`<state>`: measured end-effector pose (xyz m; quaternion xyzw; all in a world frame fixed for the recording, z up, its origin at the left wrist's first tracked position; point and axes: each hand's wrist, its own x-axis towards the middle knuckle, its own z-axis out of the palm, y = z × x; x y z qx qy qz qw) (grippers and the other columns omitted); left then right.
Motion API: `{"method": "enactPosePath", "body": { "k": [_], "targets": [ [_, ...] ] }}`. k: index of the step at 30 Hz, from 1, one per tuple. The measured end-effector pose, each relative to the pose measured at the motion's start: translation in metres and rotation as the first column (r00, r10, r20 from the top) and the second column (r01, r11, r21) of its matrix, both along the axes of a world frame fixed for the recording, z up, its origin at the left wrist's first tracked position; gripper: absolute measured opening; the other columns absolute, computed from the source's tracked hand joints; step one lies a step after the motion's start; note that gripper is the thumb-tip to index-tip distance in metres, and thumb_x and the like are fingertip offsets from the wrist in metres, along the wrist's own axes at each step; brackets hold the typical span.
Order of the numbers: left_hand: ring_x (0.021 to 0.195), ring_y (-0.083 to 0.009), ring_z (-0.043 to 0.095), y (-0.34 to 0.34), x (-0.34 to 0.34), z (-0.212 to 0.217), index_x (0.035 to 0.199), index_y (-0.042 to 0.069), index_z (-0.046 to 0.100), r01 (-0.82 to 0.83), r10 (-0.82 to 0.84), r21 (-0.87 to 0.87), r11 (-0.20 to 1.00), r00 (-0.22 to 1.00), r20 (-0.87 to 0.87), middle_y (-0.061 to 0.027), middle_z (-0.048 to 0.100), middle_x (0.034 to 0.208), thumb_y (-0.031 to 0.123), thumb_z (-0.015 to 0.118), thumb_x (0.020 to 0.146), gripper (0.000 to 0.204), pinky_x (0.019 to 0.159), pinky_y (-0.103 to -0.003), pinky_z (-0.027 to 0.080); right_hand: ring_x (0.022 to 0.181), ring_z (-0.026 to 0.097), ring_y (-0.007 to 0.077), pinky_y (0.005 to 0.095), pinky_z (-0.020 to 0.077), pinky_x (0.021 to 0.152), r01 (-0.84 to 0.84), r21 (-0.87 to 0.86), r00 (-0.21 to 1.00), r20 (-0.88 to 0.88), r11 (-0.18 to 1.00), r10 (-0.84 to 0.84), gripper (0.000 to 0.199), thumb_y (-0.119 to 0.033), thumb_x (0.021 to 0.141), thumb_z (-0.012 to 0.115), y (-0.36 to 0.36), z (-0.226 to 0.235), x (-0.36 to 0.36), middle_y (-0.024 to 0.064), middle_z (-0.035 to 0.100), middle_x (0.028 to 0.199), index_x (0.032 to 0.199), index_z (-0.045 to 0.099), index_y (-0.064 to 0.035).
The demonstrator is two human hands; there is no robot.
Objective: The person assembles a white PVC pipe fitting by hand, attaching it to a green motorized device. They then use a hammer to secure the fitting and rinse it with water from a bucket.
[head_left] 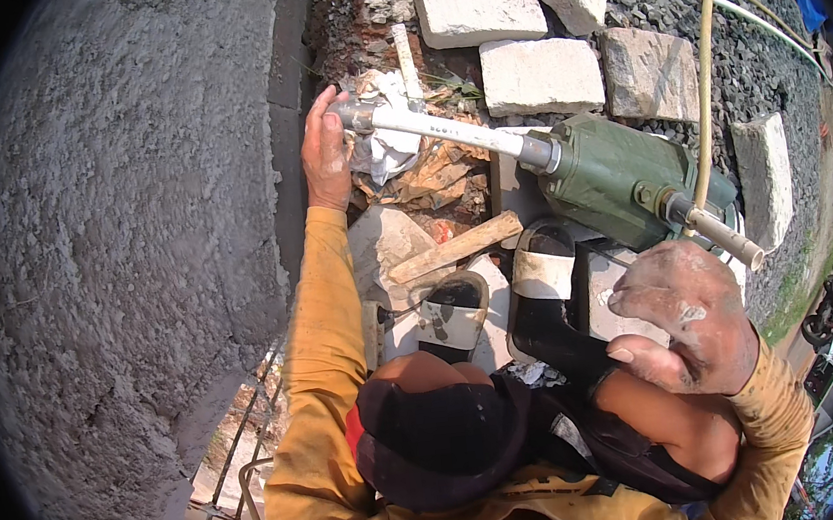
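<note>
At the far left end of a white plastic pipe (449, 132), my left hand (329, 158) is closed round its grey end fitting (354, 116). The pipe runs right into a green metal casing (619, 175) that looks like a pump, lying tilted on stone blocks. On the casing's right side is a metal fitting with a short pale pipe stub (728, 238). Just below this stub, my right hand (688, 319) hangs with curled fingers and the thumb apart. Nothing shows in it.
A rough grey wall (139, 186) rises close on my left. White stone blocks (541, 75) and gravel (749, 68) lie beyond the casing. A tan hose (703, 82) arcs over its right side. A wood piece (455, 246) lies near my sandals (543, 276), by crumpled paper (429, 181).
</note>
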<state>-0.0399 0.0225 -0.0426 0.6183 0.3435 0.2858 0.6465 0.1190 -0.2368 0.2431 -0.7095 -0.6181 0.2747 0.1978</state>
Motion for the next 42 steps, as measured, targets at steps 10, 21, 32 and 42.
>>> {"method": "enactPosePath", "body": {
  "k": [10,21,32,42],
  "targets": [
    [0.095,-0.0119,0.055,0.007,0.018,0.014,0.111,0.001,0.057,0.097,-0.096,-0.095,0.991,0.995,0.012,-0.0061,0.060,0.106,0.023,0.066,0.085,0.035,0.084,-0.026,0.044,0.108,0.050,0.0283,0.0461,0.0336,0.097,-0.161,-0.337,0.930,0.263,0.928,0.256,0.045,-0.022,0.082,0.057,-0.004,-0.271,-0.076,0.0130,0.053,0.114,0.123,0.049,-0.0064],
    [0.103,-0.0130,0.055,0.041,0.025,0.056,0.106,0.003,0.064,0.284,-0.273,0.053,0.957,0.948,-0.163,-0.0045,0.061,0.110,0.014,0.065,0.085,0.024,0.090,-0.027,0.043,0.095,0.060,0.0344,0.0440,0.0483,0.079,-0.059,-0.586,0.981,-0.183,0.808,-0.061,0.042,-0.038,0.079,0.058,-0.024,-0.234,-0.083,0.0227,0.059,0.106,0.099,0.063,-0.0023],
    [0.077,-0.0243,0.057,-0.076,0.076,0.084,0.092,0.009,0.056,0.525,-0.519,0.779,0.342,0.797,-0.309,-0.0065,0.055,0.077,0.030,0.067,0.079,0.027,0.068,-0.038,0.042,0.065,0.060,0.0161,0.0286,0.0478,0.056,0.610,-0.612,-0.134,-0.705,0.503,-0.696,0.029,-0.019,0.082,0.068,0.041,-0.285,-0.181,0.0090,0.062,0.078,0.095,0.055,0.0029],
    [0.070,-0.0245,0.059,-0.060,0.085,0.066,0.095,0.012,0.059,0.605,-0.556,0.757,0.247,0.728,-0.401,-0.0045,0.054,0.073,0.035,0.062,0.083,0.026,0.059,-0.039,0.046,0.085,0.061,0.0167,0.0305,0.0486,0.073,0.630,-0.631,-0.568,-0.772,0.453,-0.285,0.028,-0.012,0.086,0.061,0.101,-0.288,-0.200,0.0080,0.064,0.095,0.108,0.055,0.0035]
  ]
}}
